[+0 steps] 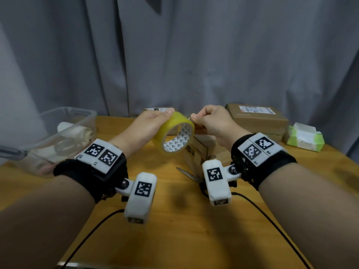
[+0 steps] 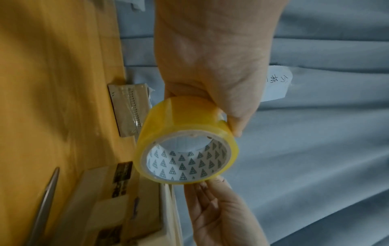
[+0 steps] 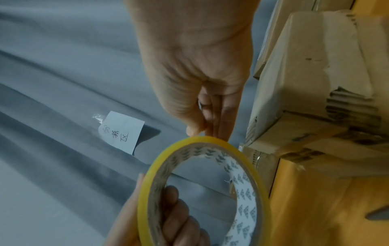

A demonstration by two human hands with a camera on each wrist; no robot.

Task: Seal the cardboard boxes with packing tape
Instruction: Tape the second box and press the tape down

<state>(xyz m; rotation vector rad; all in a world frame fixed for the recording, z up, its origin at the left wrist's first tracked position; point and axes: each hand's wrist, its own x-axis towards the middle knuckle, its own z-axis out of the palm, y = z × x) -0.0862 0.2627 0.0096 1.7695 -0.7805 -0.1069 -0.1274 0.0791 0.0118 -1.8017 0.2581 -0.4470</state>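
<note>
My left hand (image 1: 149, 123) grips the tape roll (image 1: 175, 133); right hand (image 1: 211, 123) pinches its free end; nearest box (image 1: 200, 150) judged not yet taped

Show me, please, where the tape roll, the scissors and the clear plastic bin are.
tape roll (image 1: 171, 123), head view, on its yellow outer band.
scissors (image 1: 189, 174), head view, on the metal blades.
clear plastic bin (image 1: 85, 113), head view, on its rim.

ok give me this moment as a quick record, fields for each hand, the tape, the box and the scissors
left hand: grips the tape roll, held above the table
right hand: pinches at the roll's outer edge, likely the tape end
small box: on the table under the roll, no strip from this roll on it yet
scissors: lying beside the small box, untouched
</note>
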